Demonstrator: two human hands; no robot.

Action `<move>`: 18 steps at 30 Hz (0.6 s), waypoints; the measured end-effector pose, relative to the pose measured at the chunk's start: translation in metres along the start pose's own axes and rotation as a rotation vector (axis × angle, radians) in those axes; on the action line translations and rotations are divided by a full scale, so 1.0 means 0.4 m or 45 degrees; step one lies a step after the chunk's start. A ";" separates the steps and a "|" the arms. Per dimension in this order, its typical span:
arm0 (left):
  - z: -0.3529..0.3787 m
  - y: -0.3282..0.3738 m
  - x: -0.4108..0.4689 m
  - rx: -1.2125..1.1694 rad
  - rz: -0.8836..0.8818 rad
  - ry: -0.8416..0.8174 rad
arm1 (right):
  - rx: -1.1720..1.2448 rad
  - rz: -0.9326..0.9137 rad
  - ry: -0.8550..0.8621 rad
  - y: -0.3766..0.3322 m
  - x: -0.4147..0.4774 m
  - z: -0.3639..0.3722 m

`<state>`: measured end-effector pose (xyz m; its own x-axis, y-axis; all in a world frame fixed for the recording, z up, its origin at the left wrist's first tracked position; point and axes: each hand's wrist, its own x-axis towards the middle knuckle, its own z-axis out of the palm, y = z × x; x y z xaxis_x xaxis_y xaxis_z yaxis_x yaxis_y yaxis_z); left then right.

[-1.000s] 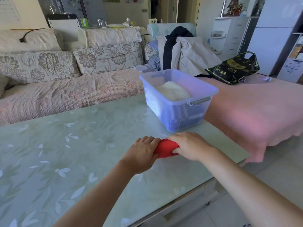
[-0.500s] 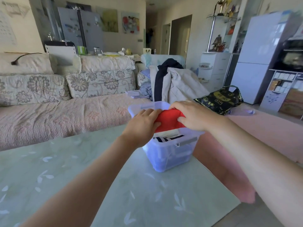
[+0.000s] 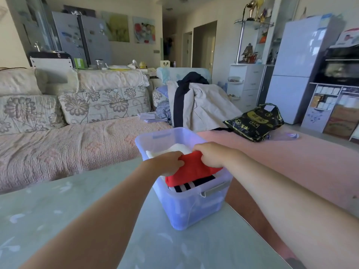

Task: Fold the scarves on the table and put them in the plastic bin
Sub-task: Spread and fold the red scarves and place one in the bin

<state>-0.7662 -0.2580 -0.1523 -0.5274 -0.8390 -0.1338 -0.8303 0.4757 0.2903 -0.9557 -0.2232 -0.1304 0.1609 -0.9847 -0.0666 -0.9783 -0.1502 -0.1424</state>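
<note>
A folded red scarf (image 3: 191,171) lies inside the clear blue plastic bin (image 3: 194,208) at the table's far right corner. My left hand (image 3: 167,164) grips the scarf's left side and my right hand (image 3: 213,154) grips its right side, both down inside the bin's opening. Under the red scarf a dark scarf with white stripes (image 3: 192,186) shows at the front. A folded white scarf (image 3: 174,149) lies at the back of the bin, partly hidden by my hands.
The pale green glass table (image 3: 58,220) with a leaf pattern spreads to the left and front. A pink-covered sofa (image 3: 77,144) runs behind it and to the right. A black plastic bag (image 3: 254,123) and a pile of clothes (image 3: 196,105) lie on the sofa.
Both hands lifted the red scarf from the table's front edge, carried it over the bin and lowered it onto the striped scarf inside.
</note>
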 end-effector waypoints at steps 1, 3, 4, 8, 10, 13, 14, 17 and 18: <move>0.002 -0.008 0.012 0.002 -0.004 -0.031 | -0.030 -0.006 -0.033 -0.005 0.012 0.012; -0.003 -0.014 0.027 -0.047 0.013 -0.021 | -0.080 -0.006 -0.044 -0.005 0.027 0.022; -0.012 -0.010 0.030 -0.089 0.036 0.007 | -0.084 -0.003 -0.008 0.000 0.030 0.016; -0.037 0.018 0.020 -0.227 0.091 0.026 | 0.079 0.073 0.079 0.037 0.034 -0.012; -0.020 0.025 0.008 -0.215 0.062 -0.113 | 0.052 0.058 -0.054 0.037 0.030 0.012; 0.028 0.026 0.003 -0.016 0.034 -0.245 | -0.027 0.055 -0.215 0.025 0.026 0.077; 0.037 0.031 -0.001 0.032 0.038 -0.227 | -0.028 0.067 -0.207 0.026 0.028 0.092; 0.043 0.054 -0.018 0.141 0.153 0.113 | -0.029 0.040 0.061 0.043 0.036 0.091; 0.044 0.062 -0.026 0.148 0.196 0.248 | 0.007 0.029 0.137 0.047 0.033 0.082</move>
<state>-0.7846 -0.2328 -0.1604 -0.6141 -0.7839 0.0914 -0.7639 0.6195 0.1806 -0.9676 -0.2362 -0.1663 0.1234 -0.9917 0.0365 -0.9809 -0.1275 -0.1472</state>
